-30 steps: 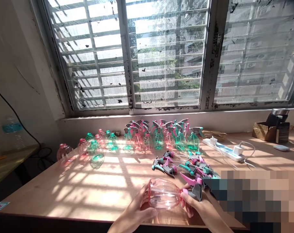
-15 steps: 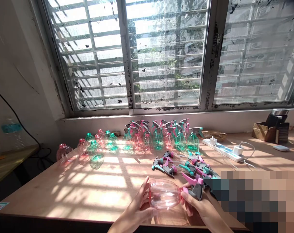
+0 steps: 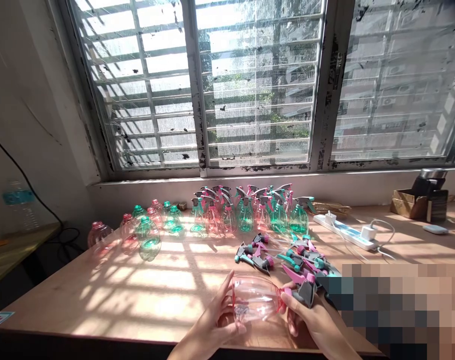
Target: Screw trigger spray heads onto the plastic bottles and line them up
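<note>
A clear pink spray bottle [image 3: 255, 300] lies on its side in the air above the near edge of the table, its neck pointing right. My left hand [image 3: 220, 315] is closed around the bottle's base end. At the neck, my right hand [image 3: 306, 312] has its thumb and fingers closed on the pink collar of a grey and pink trigger sprayer [image 3: 307, 291]. The sprayer sits at the bottle's mouth; how far it is screwed on, I cannot tell. Just beyond my hands lies a pile of loose trigger sprayers [image 3: 295, 257] in teal, pink and grey.
Capless pink and green bottles [image 3: 148, 232] stand at the left. Several bottles with sprayers fitted [image 3: 245, 217] line the wall under the window. A power strip [image 3: 345, 232] with cords and a cardboard box [image 3: 403, 202] are at the right. Part of the lower right is pixelated.
The bottle has turned slightly between my hands and shifted a touch to the right. My right fingers have moved a little around the collar.
</note>
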Motion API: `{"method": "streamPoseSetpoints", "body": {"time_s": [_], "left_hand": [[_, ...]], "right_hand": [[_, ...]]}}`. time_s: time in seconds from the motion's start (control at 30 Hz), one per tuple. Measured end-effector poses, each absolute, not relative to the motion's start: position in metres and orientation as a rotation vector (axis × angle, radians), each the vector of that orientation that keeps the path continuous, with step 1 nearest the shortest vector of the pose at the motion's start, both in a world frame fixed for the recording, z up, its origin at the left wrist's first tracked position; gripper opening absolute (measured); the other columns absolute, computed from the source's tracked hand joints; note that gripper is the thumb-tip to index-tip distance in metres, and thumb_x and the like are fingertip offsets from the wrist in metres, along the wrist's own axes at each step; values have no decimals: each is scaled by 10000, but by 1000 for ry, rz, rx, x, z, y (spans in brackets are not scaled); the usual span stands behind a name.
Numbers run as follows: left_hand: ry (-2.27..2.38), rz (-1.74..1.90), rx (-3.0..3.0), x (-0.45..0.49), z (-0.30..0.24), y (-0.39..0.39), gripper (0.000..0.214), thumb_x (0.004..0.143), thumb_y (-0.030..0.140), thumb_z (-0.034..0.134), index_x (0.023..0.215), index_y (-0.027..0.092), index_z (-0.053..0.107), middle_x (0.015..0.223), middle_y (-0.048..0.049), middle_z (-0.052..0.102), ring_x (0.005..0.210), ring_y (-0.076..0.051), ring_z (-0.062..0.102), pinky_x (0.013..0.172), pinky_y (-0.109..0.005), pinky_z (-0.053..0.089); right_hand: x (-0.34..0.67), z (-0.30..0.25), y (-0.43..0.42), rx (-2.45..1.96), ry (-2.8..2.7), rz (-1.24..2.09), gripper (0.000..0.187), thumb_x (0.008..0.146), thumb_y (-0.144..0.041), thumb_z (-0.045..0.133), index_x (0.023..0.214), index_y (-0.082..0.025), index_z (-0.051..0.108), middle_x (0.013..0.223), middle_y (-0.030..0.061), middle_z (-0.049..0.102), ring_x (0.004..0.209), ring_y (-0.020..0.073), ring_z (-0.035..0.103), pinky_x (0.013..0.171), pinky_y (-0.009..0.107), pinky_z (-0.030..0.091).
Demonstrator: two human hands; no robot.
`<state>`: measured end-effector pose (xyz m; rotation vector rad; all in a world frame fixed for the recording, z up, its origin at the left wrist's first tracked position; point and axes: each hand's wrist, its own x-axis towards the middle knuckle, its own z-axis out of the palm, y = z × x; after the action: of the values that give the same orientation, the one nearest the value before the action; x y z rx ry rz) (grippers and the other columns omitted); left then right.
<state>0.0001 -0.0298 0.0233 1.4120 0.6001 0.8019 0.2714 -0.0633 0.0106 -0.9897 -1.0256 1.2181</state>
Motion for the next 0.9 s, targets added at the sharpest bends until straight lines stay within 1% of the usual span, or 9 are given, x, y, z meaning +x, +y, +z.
{"method": "streamPoseSetpoints", "body": {"time_s": [0.13,0.2,0.3,0.4,0.57,0.7,0.77,0.83,0.9], "left_hand": [[686,788,1347,-2,26,-31,1059,758,401,893,1584,467,233,1704,-35,247,1498,-349,331,1144,-436,388],[688,783,1335,-3,26,-30,957,792,426,861,1576,418,312,1689,-50,297,1529,-346,277,1192,-442,339],[618,782,1329,-3,25,-28,894,810,392,852,1563,376,370,1588,-84,470,1497,-339,343,1199,-457,336],[590,792,1368,-1,23,-28,947,807,340,863,1575,412,313,1539,-83,512,1399,-327,474,1136,-454,404],[596,794,1436,0,22,-28,1006,824,328,849,1589,463,210,1588,-58,434,1388,-302,474,1103,-406,411],[594,825,1394,-1,17,-25,1023,799,326,867,1585,467,228,1649,-67,337,1388,-332,472,1113,-450,418],[611,839,1377,-2,13,-24,937,805,350,858,1568,428,320,1607,-94,399,1372,-347,488,1116,-470,419],[610,836,1386,-3,11,-22,868,812,358,851,1548,371,391,1452,-124,553,1318,-345,538,1111,-481,419],[603,829,1408,-3,9,-22,886,807,329,858,1554,357,381,1329,-119,622,1274,-334,570,1085,-478,436]], "right_hand": [[272,11,-64,-995,-1094,1206,425,785,-582,796,892,-208,624,501,-37,638,388,147,568,415,253,446],[272,11,-65,-996,-1136,1192,407,807,-570,782,898,-205,627,514,-37,641,409,139,566,435,250,447],[272,11,-66,-1006,-1152,1187,406,828,-565,764,953,-203,628,524,-42,645,431,134,574,456,244,451],[272,13,-66,-989,-1115,1205,414,816,-570,773,953,-210,622,577,-37,664,423,123,580,431,228,441],[271,15,-66,-999,-1049,1234,448,786,-598,788,936,-215,609,558,-42,634,390,123,574,376,212,414],[270,15,-66,-1004,-1052,1228,453,771,-590,803,927,-208,615,547,-42,630,393,128,575,388,223,432],[271,14,-66,-1008,-1063,1221,450,757,-580,816,926,-211,621,551,-41,637,396,136,581,390,231,433],[271,13,-65,-1003,-1072,1219,446,758,-577,814,928,-210,624,555,-40,640,399,142,584,390,237,432],[272,12,-65,-994,-1078,1217,444,774,-582,798,932,-205,625,558,-37,642,401,142,586,392,238,436]]}}
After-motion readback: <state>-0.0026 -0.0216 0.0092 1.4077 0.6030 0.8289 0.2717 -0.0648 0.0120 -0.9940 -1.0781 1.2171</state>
